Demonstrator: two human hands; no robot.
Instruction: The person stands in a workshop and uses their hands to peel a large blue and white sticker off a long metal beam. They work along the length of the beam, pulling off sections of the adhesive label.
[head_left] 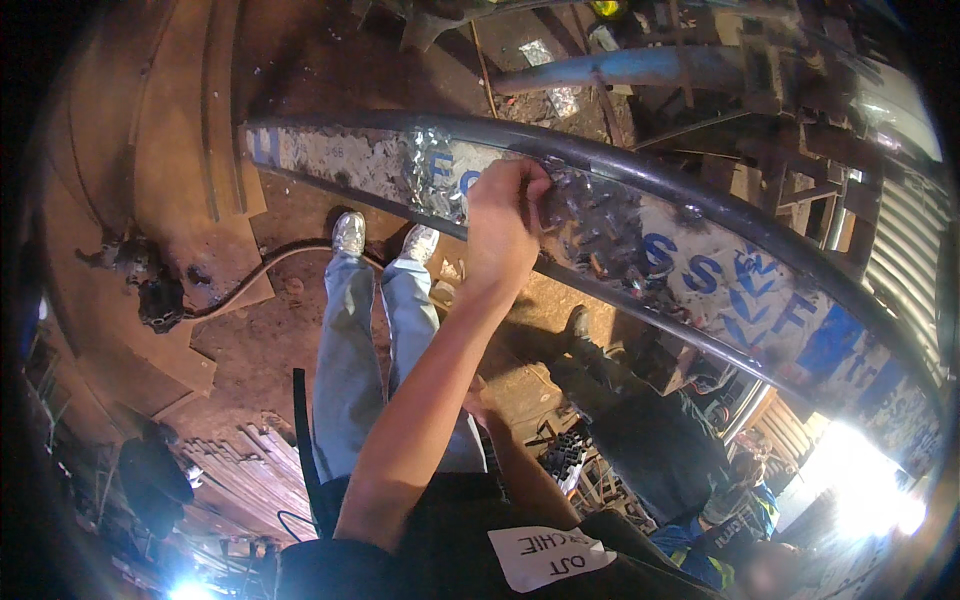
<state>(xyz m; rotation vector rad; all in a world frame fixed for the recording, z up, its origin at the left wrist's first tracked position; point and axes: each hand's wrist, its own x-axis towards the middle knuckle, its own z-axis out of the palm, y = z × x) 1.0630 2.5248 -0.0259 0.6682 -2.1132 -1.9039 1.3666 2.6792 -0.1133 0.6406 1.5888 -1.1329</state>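
My left hand (505,215) reaches over a long, narrow white and blue printed panel (690,255) edged with dark metal tube. Its fingers are curled closed above the panel; whatever they may hold is hidden. Right beside the fingertips lies a scatter of small metal pieces (590,225), some of them shiny. A shiny crumpled patch (425,165) shows on the panel to the left of the hand. My right hand (478,402) hangs low by my thigh, mostly hidden behind my left forearm, so its fingers cannot be made out.
Brown sheets (165,300) cover the floor at left, with a dark hose (265,262) running toward my shoes. Stacked metal strips (245,470) lie at lower left. A person in dark clothing (660,440) is close by at right, near a bright light. A blue pipe (640,68) lies beyond the panel.
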